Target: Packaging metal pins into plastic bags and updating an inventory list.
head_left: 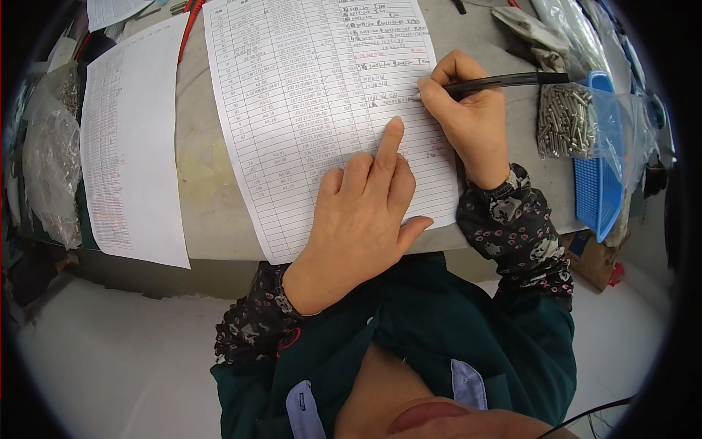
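Observation:
A printed table sheet (292,212) with handwritten notes in its right columns lies on the table in front of me. My left hand (358,208) rests flat on it, fingers stretched out, the index fingertip just below the written lines. In my right hand (468,117) is a black pen (512,82), pinched between thumb and fingers. Its tip meets the sheet at a handwritten row, and the barrel points off to the right. Both forearms wear dark flowered sleeves.
Left of the sheet lies a second printed page (135,146), beside a clear plastic bag (55,161). To the right, a bag of metal pins (567,121) sits against a blue plastic basket (599,190). A red-handled tool (191,29) lies at the back, on the grey table (208,139).

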The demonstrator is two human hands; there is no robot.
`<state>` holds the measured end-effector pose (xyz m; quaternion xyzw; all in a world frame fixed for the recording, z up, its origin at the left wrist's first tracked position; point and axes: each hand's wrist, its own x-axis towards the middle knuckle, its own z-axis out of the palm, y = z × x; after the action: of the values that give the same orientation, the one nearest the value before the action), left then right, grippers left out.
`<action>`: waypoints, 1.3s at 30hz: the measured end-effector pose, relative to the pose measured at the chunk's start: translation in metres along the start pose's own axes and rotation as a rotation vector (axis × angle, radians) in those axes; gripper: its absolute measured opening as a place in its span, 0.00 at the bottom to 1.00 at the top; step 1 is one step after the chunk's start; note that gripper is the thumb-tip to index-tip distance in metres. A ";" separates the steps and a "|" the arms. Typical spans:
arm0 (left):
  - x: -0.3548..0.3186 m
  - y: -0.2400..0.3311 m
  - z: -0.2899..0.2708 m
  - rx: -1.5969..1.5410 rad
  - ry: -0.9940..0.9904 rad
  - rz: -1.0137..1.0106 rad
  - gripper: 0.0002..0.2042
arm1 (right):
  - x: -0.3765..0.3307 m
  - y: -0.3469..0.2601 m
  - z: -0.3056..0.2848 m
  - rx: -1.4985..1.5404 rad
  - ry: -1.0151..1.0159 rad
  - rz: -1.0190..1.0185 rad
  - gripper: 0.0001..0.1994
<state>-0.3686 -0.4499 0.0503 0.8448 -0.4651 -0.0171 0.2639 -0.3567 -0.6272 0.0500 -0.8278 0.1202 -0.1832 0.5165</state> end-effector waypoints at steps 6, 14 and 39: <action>0.000 0.000 0.000 -0.008 0.002 0.003 0.32 | 0.000 -0.001 -0.001 0.043 0.012 0.010 0.06; -0.001 -0.001 0.000 -0.001 0.005 0.004 0.33 | -0.001 0.001 -0.001 0.002 -0.009 0.013 0.06; -0.041 0.016 -0.006 0.048 0.159 0.077 0.29 | 0.001 0.017 -0.034 0.607 -0.003 0.197 0.07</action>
<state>-0.4030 -0.4218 0.0542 0.8311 -0.4751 0.0715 0.2801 -0.3706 -0.6623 0.0482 -0.6205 0.1390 -0.1584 0.7553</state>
